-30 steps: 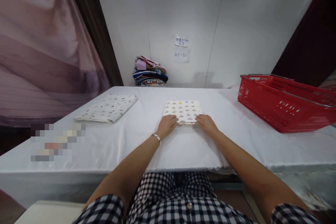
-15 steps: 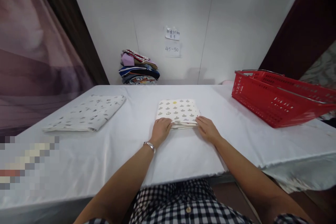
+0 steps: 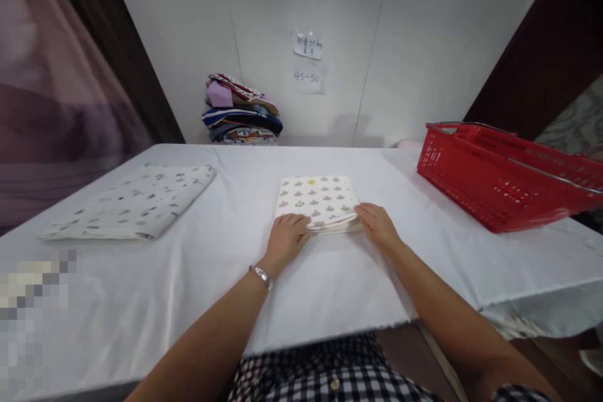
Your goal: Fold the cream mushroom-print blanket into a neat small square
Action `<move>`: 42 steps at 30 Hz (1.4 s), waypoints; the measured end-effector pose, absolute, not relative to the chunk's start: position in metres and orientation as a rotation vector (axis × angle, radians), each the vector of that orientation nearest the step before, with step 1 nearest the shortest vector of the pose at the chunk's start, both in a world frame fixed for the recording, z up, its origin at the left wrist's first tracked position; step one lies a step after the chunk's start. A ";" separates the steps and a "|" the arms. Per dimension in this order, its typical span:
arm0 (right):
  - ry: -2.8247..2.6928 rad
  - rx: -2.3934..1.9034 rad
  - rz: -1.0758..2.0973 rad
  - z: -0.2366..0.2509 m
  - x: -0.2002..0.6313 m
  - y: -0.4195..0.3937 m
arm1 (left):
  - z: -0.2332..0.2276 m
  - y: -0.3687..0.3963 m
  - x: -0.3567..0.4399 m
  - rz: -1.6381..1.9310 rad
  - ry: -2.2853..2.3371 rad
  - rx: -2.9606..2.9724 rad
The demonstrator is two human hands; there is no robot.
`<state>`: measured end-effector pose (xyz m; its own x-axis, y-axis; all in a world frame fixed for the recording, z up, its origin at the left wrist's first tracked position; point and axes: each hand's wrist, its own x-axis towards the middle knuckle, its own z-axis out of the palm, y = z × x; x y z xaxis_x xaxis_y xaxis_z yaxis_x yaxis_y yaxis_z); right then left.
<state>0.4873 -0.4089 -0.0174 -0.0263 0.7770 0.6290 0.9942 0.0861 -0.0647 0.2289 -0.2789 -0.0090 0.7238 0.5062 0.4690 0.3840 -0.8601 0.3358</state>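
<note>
A white folded cloth (image 3: 316, 198) with rows of small grey prints and one yellow mark lies on the table in front of me. My left hand (image 3: 288, 237) grips its near left corner, fingers on top and the thumb by the front edge. At the near right corner, my right hand (image 3: 379, 224) holds the edge in its fingers. Between the hands, the layers of the front fold show, slightly lifted at the right. A silver bracelet (image 3: 261, 276) circles my left wrist.
A larger folded white cloth (image 3: 134, 204) with grey prints lies at the left. On the right stands a red basket (image 3: 490, 185) with metal handles. A stack of folded fabrics (image 3: 242, 114) is at the back by the wall, left of two paper notes (image 3: 308, 78). White cloth covers the table (image 3: 226, 301).
The view has shifted slightly. The front right edge of the cloth now sits a little raised, its layers more visible. Both hands remain at the near corners.
</note>
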 end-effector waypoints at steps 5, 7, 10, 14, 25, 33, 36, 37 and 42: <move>-1.908 -1.722 -0.449 -0.009 0.489 -0.403 | -0.006 -0.274 0.229 0.838 0.736 2.735; -1.906 -1.749 -0.442 0.005 0.490 -0.396 | 0.002 -0.269 0.231 0.864 0.797 2.744; -1.811 -1.784 -0.560 0.029 0.492 -0.383 | 0.014 -0.262 0.234 0.947 0.867 2.781; -1.877 -1.765 -0.605 0.022 0.494 -0.383 | 0.009 -0.261 0.231 0.849 0.775 2.896; -2.000 -1.754 -0.453 -0.023 0.491 -0.411 | -0.013 -0.268 0.217 0.713 0.620 2.905; -2.049 -1.694 -0.384 -0.022 0.483 -0.421 | -0.015 -0.268 0.209 0.668 0.639 2.932; -2.032 -1.745 -0.360 -0.024 0.481 -0.419 | -0.017 -0.267 0.206 0.635 0.720 2.931; -2.025 -1.758 -0.358 -0.024 0.481 -0.416 | -0.018 -0.265 0.206 0.626 0.750 2.930; -1.969 -1.781 -0.353 -0.026 0.482 -0.404 | -0.022 -0.258 0.209 0.602 0.777 2.933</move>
